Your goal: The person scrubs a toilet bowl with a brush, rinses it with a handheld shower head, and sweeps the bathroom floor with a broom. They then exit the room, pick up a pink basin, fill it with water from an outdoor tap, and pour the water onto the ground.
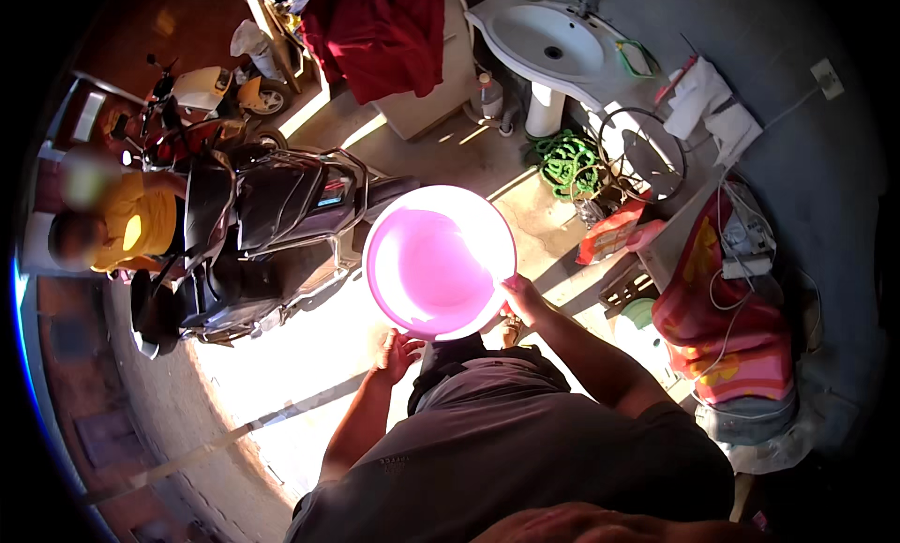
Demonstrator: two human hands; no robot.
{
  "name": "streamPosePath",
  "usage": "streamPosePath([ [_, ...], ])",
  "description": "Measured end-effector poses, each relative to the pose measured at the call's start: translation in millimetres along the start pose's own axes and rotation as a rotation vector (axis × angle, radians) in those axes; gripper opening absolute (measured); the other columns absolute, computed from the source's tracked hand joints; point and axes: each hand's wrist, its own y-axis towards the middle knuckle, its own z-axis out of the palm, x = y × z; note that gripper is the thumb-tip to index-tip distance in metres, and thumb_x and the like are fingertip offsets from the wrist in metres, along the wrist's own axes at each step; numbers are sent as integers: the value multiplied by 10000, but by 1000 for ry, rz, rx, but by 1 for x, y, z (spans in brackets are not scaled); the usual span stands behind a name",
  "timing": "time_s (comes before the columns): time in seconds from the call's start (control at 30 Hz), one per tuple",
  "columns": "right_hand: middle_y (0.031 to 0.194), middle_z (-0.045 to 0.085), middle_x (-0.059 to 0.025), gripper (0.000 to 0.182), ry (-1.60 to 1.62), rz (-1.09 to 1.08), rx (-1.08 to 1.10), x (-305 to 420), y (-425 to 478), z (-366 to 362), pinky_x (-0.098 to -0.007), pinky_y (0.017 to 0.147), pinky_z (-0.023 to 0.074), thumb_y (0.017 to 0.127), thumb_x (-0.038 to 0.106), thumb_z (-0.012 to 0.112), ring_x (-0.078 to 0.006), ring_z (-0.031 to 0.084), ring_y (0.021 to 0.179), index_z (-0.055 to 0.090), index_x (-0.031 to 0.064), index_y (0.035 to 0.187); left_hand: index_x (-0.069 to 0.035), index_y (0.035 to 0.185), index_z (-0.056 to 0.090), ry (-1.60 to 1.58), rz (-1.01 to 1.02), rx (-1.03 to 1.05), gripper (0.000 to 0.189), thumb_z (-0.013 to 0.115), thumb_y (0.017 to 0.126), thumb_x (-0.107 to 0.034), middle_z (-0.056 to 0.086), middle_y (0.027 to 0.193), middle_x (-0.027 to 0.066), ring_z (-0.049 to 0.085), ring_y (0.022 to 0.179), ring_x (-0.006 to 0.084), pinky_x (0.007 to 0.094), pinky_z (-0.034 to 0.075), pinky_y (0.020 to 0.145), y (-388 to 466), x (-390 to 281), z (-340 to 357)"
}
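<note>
A pink plastic basin (439, 265) is held out in front of my waist, its rim and inside partly washed out by strong sunlight. My right hand (524, 300) grips the rim at its lower right. Just below the lower left rim, my left hand (398, 356) has its fingers apart and holds nothing. Whether its thumb touches the basin is unclear. I see only a bright pink surface inside the basin; glare hides any finer detail.
Left of the basin stands a black motorcycle (281, 205), with a person in a yellow top (140, 219) beyond it. Ahead are a white pedestal sink (548, 47), a dark red cloth (380, 36) and a green hose (569, 163). At right, a patterned cloth (731, 332) covers something.
</note>
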Motion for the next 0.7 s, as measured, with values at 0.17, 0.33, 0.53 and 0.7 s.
streamPosePath([
  [0.17,632,561,-55,221,-234,67,46,-40,1,105,-227,351,393,865,194,516,-118,490,389,507,11,990,-133,896,541,-198,-88,-496,333,509,854,-461,529,646,-10,491,510,110,250,371,429,-32,74,-96],
  [0.33,769,596,-50,296,-500,234,646,-60,1,264,-197,393,401,875,288,536,-110,558,526,491,44,1035,-99,877,550,-578,135,-630,242,480,866,-330,517,643,7,441,489,111,242,348,428,-142,148,-196],
  [0.53,794,596,-71,374,-846,425,793,-122,41,451,-198,453,421,888,372,512,-105,564,572,479,64,1097,-44,841,547,-883,318,-902,268,472,849,-301,510,628,46,440,480,139,265,360,440,-270,253,-361],
  [0.7,715,582,-55,255,-1176,413,535,-191,83,505,-209,375,393,914,317,462,-103,533,489,507,80,996,-40,774,524,-1120,112,-1237,277,478,826,-308,468,558,52,374,428,147,287,282,392,-371,362,-462],
])
